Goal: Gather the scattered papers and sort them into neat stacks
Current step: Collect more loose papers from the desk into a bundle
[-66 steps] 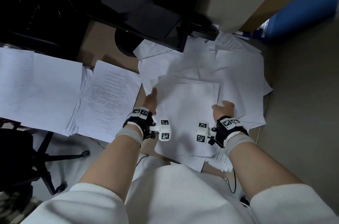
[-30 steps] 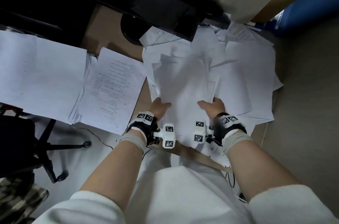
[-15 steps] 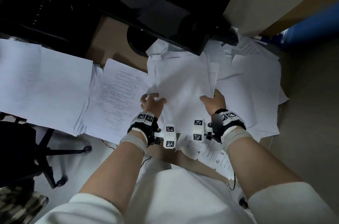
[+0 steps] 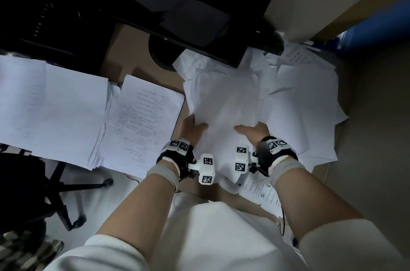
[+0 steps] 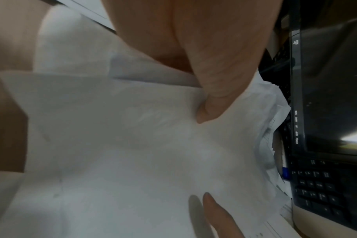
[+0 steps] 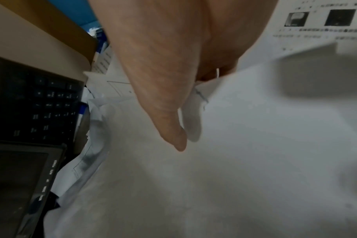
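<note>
Both hands pinch a bundle of blank white paper sheets [image 4: 224, 104], thumbs on top: left hand [image 4: 192, 127] at its left edge, right hand [image 4: 255, 132] at its right. Fingers are hidden beneath. It lies over the scattered white papers [image 4: 306, 102], whose far edge disappears under the black monitor [image 4: 199, 11].

Dim, bluish light — wrist views blurred.

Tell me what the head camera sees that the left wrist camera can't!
Only the head view shows the two sorted white paper stacks at the left, the black wheeled office chair and the person's white sleeves. Only the left wrist view shows the black keyboard keys and the small white button labels on the monitor's edge. Both show the left hand pinching the bundle of blank white sheets, and the black monitor.
</note>
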### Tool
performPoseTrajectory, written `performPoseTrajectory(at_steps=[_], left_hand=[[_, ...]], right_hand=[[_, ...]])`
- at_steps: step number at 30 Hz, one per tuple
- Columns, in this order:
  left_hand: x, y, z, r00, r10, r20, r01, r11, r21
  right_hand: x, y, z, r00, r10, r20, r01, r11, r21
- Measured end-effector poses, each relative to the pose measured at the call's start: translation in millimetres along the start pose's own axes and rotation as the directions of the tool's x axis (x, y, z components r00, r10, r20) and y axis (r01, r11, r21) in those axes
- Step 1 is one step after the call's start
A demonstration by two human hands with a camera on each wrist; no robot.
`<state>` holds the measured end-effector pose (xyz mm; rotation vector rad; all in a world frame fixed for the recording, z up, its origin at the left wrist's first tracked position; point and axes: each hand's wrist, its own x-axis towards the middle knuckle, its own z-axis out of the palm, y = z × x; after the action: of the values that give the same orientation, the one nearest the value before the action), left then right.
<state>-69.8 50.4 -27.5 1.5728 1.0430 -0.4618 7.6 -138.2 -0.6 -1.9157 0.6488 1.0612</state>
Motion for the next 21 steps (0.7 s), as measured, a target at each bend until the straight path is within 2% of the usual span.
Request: performPoseTrajectory(at_steps=[3,7,9,12,14,17,21], left_hand=[[-6,-1,0,0.993,0.067,-0.093,-0.064,0.997,0.032],[-16,-4,-2,0.981,0.084,-0.172,-0.102,0.990,-0.095],[-21,2,2,0.984,0.099,-0.150,-0.110,0.992,-0.068],[-29,15,19,0.996,0.081,-0.035,-0.076,0.988,0.133],[-35,22,36,0.994,0.106,0.035,-0.111,0.957,0.269],[-38,35,62,0.979,0.177,0.104,-0.205,0.879,0.430],[-38,52,91,0.970,0.185,0.158,-0.242,0.810,0.534]], right_hand=[[-11,0,-5,0.999,-0.031,-0.016,0.032,0.999,0.038],[-15,6,-6,0.999,-0.016,-0.043,0.018,0.999,0.038],[-19,13,-14,0.997,-0.013,-0.082,0.017,0.999,0.043],[-18,29,-30,0.988,0.031,-0.152,-0.015,0.995,0.104],[-18,42,-49,0.974,0.113,-0.194,-0.076,0.979,0.192],[-14,69,-76,0.963,0.229,-0.141,-0.193,0.954,0.230],[-12,101,-89,0.927,0.361,-0.103,-0.310,0.891,0.332]])
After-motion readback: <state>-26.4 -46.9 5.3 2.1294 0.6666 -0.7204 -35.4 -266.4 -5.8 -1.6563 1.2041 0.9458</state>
